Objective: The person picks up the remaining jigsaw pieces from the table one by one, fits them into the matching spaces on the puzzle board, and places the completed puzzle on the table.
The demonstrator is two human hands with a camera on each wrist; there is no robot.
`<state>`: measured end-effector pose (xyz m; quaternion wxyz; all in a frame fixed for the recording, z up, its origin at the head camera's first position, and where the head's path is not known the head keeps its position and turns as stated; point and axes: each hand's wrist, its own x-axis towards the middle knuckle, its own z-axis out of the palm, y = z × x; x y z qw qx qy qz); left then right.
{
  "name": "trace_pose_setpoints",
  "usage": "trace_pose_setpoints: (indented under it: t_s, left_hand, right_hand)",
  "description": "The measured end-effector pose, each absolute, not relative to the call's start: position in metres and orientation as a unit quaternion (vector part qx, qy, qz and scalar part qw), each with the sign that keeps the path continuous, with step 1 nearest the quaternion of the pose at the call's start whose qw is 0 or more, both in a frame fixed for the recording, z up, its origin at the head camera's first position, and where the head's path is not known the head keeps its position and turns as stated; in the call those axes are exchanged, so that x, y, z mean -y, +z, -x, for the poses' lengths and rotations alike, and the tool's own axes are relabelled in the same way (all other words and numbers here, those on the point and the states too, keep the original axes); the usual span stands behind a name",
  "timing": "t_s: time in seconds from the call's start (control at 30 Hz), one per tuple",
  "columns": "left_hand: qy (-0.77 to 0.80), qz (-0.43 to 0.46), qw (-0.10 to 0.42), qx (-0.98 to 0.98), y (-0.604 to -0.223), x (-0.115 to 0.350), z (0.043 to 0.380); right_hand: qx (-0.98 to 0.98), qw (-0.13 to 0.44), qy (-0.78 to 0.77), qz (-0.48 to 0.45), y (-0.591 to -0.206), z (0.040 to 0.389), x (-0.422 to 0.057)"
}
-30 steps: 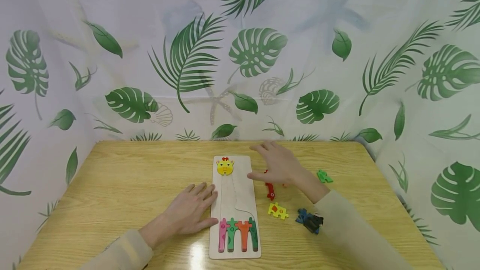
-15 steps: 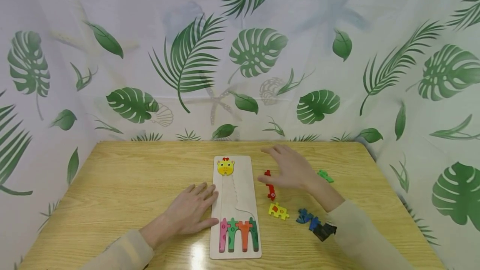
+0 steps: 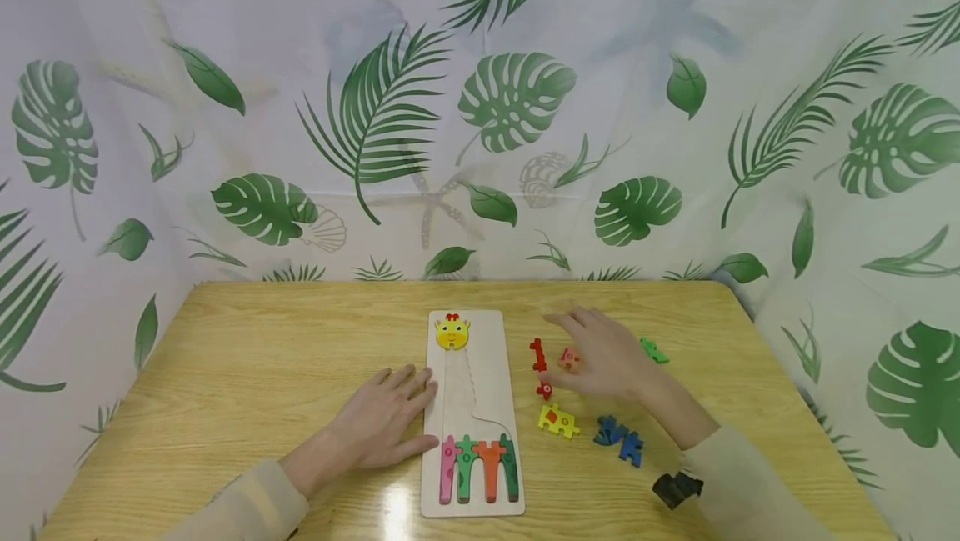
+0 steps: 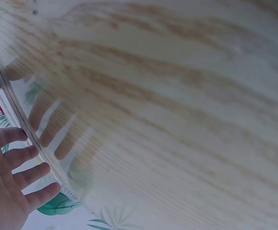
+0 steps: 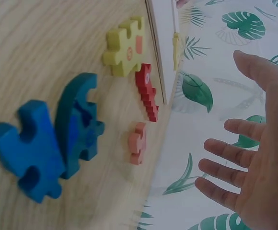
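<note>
A pale wooden puzzle board [image 3: 491, 374] lies upright to the viewer on a wood-grain table [image 3: 262, 333], against a backdrop printed with green leaves [image 3: 517, 103]. The puzzle looks partly done. At the board's top left sits a yellow giraffe head [image 3: 452, 333]; along its bottom stand four legs: a pink leg [image 3: 447, 474], a green leg [image 3: 465, 474], an orange leg [image 3: 491, 470] and a dark green leg [image 3: 511, 474]. Between head and legs, the outlined neck and body are bare, so that middle part seems to be what is left. Six loose pieces lie right of the board: a long red piece [image 3: 537, 353], a small pink piece [image 3: 570, 359], a yellow piece [image 3: 557, 421], a green piece [image 3: 654, 350], and a notched blue piece [image 3: 632, 448] close beside a curved blue piece [image 3: 611, 430]. The left hand [image 3: 384, 420] grasps nothing; its fingers are extended, with the tips at the board's left edge. The right hand [image 3: 606, 355] is empty too, thumb and fingers spread apart above the table near the pink and red pieces.
</note>
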<state>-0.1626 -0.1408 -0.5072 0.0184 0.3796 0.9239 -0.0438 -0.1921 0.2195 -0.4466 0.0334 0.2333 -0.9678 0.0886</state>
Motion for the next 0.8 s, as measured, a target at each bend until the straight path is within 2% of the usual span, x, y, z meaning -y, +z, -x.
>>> trace_pose_setpoints:
  t_s: [0.8]
  left_hand:
    - [-0.039,-0.377,0.020,-0.925,-0.506,0.141,0.162]
  right_hand:
    - [0.976,0.043,0.083,-0.194,-0.472,0.158,-0.264]
